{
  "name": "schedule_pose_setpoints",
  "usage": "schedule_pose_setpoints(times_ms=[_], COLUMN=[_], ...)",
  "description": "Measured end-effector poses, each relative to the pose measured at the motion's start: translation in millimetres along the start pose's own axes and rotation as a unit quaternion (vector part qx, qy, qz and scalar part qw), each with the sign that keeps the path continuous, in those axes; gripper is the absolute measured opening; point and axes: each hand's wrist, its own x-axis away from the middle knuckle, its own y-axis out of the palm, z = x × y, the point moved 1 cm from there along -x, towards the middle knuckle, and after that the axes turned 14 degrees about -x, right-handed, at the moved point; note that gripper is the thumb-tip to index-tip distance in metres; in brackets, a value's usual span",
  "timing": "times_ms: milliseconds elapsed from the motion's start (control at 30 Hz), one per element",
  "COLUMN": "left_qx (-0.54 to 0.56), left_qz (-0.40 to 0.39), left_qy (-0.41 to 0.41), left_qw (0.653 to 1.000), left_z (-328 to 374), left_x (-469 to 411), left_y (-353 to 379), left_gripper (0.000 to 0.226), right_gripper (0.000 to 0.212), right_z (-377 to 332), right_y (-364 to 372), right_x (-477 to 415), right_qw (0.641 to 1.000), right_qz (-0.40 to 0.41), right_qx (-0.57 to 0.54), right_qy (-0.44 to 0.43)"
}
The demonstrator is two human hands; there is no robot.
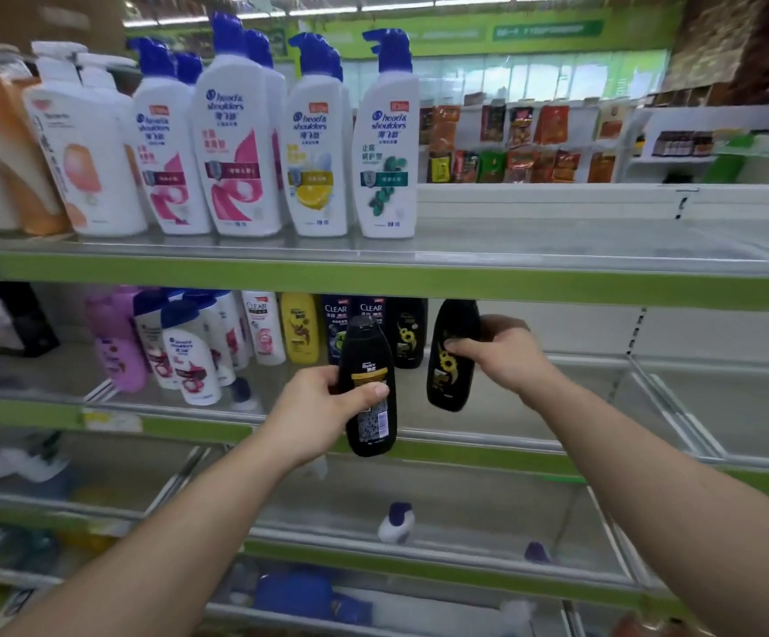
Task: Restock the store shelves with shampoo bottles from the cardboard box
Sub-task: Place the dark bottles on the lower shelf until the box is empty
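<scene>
Two black shampoo bottles are held before the middle shelf [557, 360]: the left hand [322, 406] grips one [368, 406], the right hand [506, 356] grips another [451, 360]. The shelf's left part looks already filled; the right part is bare, so much restocking remains. The cardboard box is not seen.

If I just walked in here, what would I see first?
Right in the middle, two hands are holding dark bottles up to the second shelf: the left hand holds a black bottle, and the right hand holds a sunflower bottle. Above them, big white bottles with blue pumps stand in a row on the left of the top shelf.
</scene>
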Motion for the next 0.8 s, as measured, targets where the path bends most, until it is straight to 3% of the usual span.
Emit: schedule_pose_setpoints(times_ms=[133,200,300,467,800], left_qx=[-0.006,-0.002,0.016,0.022,0.022], left_qz=[0.013,0.015,0.014,0.021,0.032], left_qy=[-0.018,-0.02,-0.029,-0.053,-0.056], left_qw=[1.0,1.0,0.999,0.998,0.998], left_z=[-7,-11,-14,-18,-19], left_x=[2,4,8,15,20], left_y=[-4,-5,-5,-5,-5], left_gripper=[0.023,0.022,0.024,0.024,0.022], right_gripper=[0.024,0.01,0.034,0.021,0.047], right_z=[7,13,20,28,34], right_y=[1,-1,-6,-6,2], right_x=[-33,-51,-72,-96,-121], right_qw=[1.0,0.998,0.984,0.991,0.97], right_qz=[0.011,0.004,0.008,-0.008,-0.004], right_qx=[0.01,0.06,0.17,0.118,0.214], right_qy=[0.008,0.022,0.047,0.062,0.112])
